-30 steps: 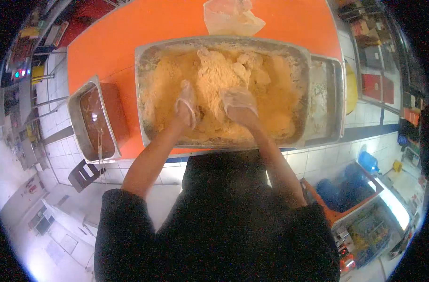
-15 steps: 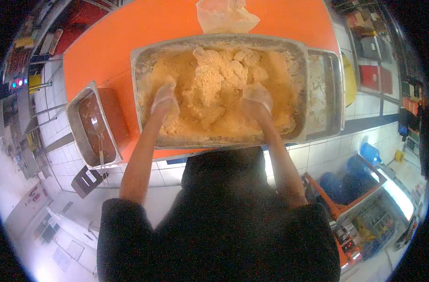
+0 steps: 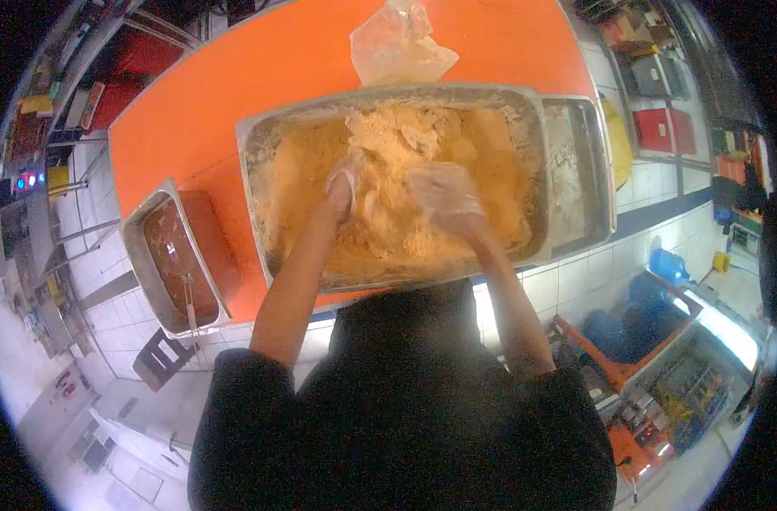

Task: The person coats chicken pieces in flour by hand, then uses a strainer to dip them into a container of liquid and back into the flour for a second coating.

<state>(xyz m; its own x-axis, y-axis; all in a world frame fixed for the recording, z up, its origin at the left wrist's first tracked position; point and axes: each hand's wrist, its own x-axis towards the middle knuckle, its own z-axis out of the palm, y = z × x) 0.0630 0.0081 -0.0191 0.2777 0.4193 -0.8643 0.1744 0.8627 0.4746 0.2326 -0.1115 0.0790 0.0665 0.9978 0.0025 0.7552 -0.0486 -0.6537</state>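
A single view comes from a camera worn on the person's head. It is tilted steeply forward and down, and its wide fisheye lens curves the edges into a dark round border. The large steel pan [image 3: 248, 140] of orange breading mix lies close, at arm's reach. Nearer than the pan, the wearer's dark top [image 3: 405, 409] fills the frame. Left of the pan is a smaller sauce pan [image 3: 131, 247], and beyond it the orange counter [image 3: 235, 68].

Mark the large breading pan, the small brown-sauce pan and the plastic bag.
large breading pan [image 3: 254, 183], head view, left wall.
small brown-sauce pan [image 3: 141, 264], head view, left rim.
plastic bag [image 3: 397, 47], head view, middle of bag.
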